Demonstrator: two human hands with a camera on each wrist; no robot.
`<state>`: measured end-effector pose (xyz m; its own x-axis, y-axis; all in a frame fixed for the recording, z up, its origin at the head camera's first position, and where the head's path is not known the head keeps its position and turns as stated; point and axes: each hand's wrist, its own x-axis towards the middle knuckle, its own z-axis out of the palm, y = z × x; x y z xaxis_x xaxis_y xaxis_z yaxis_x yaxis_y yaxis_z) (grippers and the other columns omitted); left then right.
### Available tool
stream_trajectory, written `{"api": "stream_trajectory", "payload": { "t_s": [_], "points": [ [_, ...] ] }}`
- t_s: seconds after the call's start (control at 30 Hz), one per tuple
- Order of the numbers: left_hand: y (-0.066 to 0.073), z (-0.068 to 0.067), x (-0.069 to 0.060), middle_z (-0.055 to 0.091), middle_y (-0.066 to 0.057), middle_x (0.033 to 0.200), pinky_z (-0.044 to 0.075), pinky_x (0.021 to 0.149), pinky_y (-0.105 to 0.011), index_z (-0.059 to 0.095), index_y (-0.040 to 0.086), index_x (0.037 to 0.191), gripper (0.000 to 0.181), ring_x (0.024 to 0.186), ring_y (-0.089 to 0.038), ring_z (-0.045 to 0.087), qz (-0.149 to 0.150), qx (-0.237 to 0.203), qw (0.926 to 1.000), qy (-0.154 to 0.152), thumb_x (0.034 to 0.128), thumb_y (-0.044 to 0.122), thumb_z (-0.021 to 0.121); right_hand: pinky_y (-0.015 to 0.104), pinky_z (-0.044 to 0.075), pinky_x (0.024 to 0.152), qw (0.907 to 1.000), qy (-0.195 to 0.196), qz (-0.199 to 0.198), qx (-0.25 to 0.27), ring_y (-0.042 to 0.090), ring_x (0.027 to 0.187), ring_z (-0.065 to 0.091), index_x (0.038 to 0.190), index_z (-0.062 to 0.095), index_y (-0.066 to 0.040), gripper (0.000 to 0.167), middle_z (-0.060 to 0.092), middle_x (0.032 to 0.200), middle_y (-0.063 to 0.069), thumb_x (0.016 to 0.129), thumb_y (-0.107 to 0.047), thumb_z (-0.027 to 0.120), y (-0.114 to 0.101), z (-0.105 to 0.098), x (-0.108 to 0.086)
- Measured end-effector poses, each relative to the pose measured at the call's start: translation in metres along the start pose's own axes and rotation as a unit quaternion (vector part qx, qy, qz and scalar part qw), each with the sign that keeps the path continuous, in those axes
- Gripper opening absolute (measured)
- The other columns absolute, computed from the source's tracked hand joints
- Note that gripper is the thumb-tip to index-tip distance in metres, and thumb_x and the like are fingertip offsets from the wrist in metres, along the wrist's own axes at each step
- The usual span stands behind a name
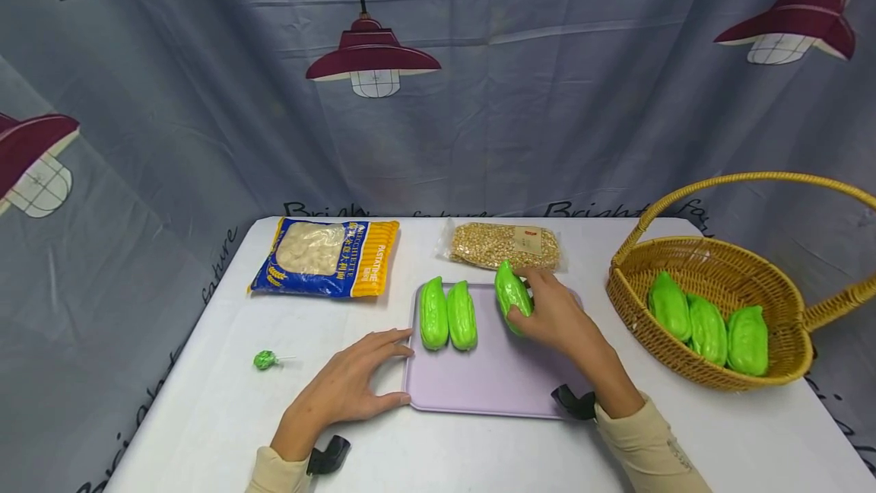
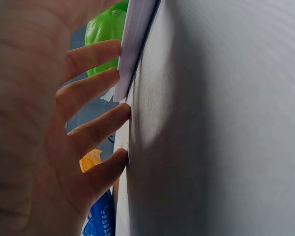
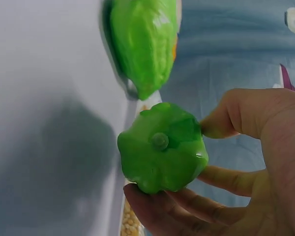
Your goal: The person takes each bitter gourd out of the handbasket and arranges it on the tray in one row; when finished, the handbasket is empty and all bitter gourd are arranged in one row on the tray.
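I have a ridged green vegetable [image 1: 512, 297] clamped between thumb and fingers of the right hand [image 1: 556, 316], over a lilac tray [image 1: 486, 385]. Left of this grip lie two matching vegetables [image 1: 433, 314]; past them, the left hand [image 1: 352, 380], fingers apart, touches the tray's edge, seemingly steadying it. Close behind the grip sits a grain bag [image 1: 503, 244]; rightward, the arched handle [image 1: 753, 176] of a wicker basket [image 1: 635, 324] could obstruct.

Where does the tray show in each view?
Head: tray below and right of centre.
Left wrist: only the tray's edge, at the top, left of centre.
Right wrist: the tray's surface fills the left side.
Shared landmark: green gourds, at least one in every view.
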<state>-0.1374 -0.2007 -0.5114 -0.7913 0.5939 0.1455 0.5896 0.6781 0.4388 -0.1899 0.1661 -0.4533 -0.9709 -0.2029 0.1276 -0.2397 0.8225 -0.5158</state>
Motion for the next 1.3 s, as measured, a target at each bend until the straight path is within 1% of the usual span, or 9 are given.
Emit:
{"api": "stream_trajectory", "payload": {
  "t_s": [0.07, 0.13, 0.3, 0.5, 0.63, 0.77, 0.97, 1.17, 1.3],
  "points": [
    [0.000, 0.000, 0.000, 0.050, 0.010, 0.165, 0.044, 0.124, -0.044, 0.069, 0.030, 0.139, 0.060, 0.153, -0.017, 0.046, -0.001, 0.000, 1.0000, -0.002, 0.0880, 0.059, 0.084, 0.046, 0.059, 0.074, 0.9999, -0.009, 0.003, -0.004, 0.033, 0.096, 0.064, 0.148, 0.056, 0.001, 0.067, 0.061, 0.137, 0.032, 0.085, -0.018, 0.072, -0.002, 0.004, 0.000],
    [0.000, 0.000, 0.000, 0.049, 0.011, 0.165, 0.044, 0.125, -0.045, 0.069, 0.030, 0.139, 0.061, 0.153, -0.017, 0.046, -0.001, 0.000, 1.0000, -0.003, 0.0880, 0.060, 0.083, 0.044, 0.057, 0.071, 0.9998, -0.019, 0.006, -0.003, 0.031, 0.090, 0.063, 0.148, 0.057, 0.000, 0.067, 0.063, 0.133, 0.030, 0.086, -0.019, 0.072, -0.003, 0.006, -0.001],
    [0.000, 0.001, 0.001, 0.050, 0.010, 0.165, 0.042, 0.126, -0.044, 0.069, 0.029, 0.139, 0.062, 0.153, -0.017, 0.047, 0.003, 0.000, 1.0000, -0.002, 0.0878, 0.059, 0.084, 0.040, 0.055, 0.070, 0.9992, -0.039, 0.010, -0.008, 0.025, 0.088, 0.061, 0.147, 0.058, -0.001, 0.065, 0.066, 0.125, 0.022, 0.088, -0.022, 0.073, -0.004, 0.011, -0.003],
    [0.000, 0.001, 0.001, 0.049, 0.010, 0.165, 0.041, 0.126, -0.044, 0.069, 0.029, 0.139, 0.062, 0.153, -0.017, 0.046, 0.001, 0.002, 1.0000, -0.003, 0.0878, 0.059, 0.084, 0.039, 0.055, 0.069, 0.9989, -0.045, 0.006, -0.005, 0.023, 0.088, 0.060, 0.148, 0.058, -0.002, 0.064, 0.065, 0.122, 0.018, 0.089, -0.022, 0.073, -0.007, 0.017, -0.004],
    [0.001, -0.001, 0.002, 0.049, 0.010, 0.165, 0.041, 0.126, -0.044, 0.069, 0.029, 0.139, 0.062, 0.153, -0.017, 0.046, 0.002, 0.001, 1.0000, -0.002, 0.0878, 0.059, 0.084, 0.037, 0.054, 0.068, 0.9988, -0.047, 0.010, -0.002, 0.022, 0.086, 0.059, 0.148, 0.058, -0.003, 0.063, 0.064, 0.117, 0.015, 0.090, -0.023, 0.072, -0.009, 0.020, -0.004],
    [0.000, 0.000, 0.002, 0.050, 0.009, 0.165, 0.042, 0.126, -0.044, 0.069, 0.029, 0.139, 0.062, 0.152, -0.017, 0.047, 0.004, -0.001, 1.0000, -0.001, 0.0877, 0.059, 0.084, 0.040, 0.055, 0.071, 0.9991, -0.043, 0.006, 0.001, 0.023, 0.087, 0.059, 0.147, 0.059, -0.001, 0.062, 0.064, 0.114, 0.014, 0.091, -0.023, 0.071, -0.010, 0.023, -0.004],
    [-0.001, 0.001, 0.001, 0.050, 0.010, 0.165, 0.042, 0.126, -0.044, 0.069, 0.029, 0.139, 0.062, 0.153, -0.018, 0.047, 0.005, 0.004, 1.0000, -0.003, 0.0879, 0.061, 0.083, 0.045, 0.057, 0.074, 0.9993, -0.036, 0.009, -0.004, 0.024, 0.088, 0.061, 0.146, 0.059, 0.001, 0.060, 0.066, 0.119, 0.018, 0.093, -0.026, 0.071, -0.010, 0.027, -0.004],
    [0.000, 0.001, 0.001, 0.051, 0.007, 0.164, 0.043, 0.125, -0.047, 0.070, 0.026, 0.138, 0.061, 0.151, -0.021, 0.049, 0.016, 0.003, 0.9998, 0.010, 0.0884, 0.060, 0.083, 0.050, 0.060, 0.079, 0.9994, -0.032, 0.013, -0.008, 0.028, 0.095, 0.066, 0.145, 0.060, 0.001, 0.059, 0.068, 0.125, 0.020, 0.096, -0.029, 0.074, -0.013, 0.028, -0.004],
    [0.000, 0.000, 0.000, 0.051, 0.007, 0.164, 0.042, 0.126, -0.047, 0.070, 0.026, 0.138, 0.061, 0.152, -0.021, 0.048, 0.015, 0.002, 0.9998, 0.009, 0.0886, 0.059, 0.083, 0.054, 0.061, 0.084, 0.9994, -0.033, 0.013, -0.003, 0.034, 0.102, 0.068, 0.146, 0.059, 0.002, 0.059, 0.067, 0.130, 0.025, 0.097, -0.029, 0.074, -0.014, 0.029, -0.003]
  ]
}}
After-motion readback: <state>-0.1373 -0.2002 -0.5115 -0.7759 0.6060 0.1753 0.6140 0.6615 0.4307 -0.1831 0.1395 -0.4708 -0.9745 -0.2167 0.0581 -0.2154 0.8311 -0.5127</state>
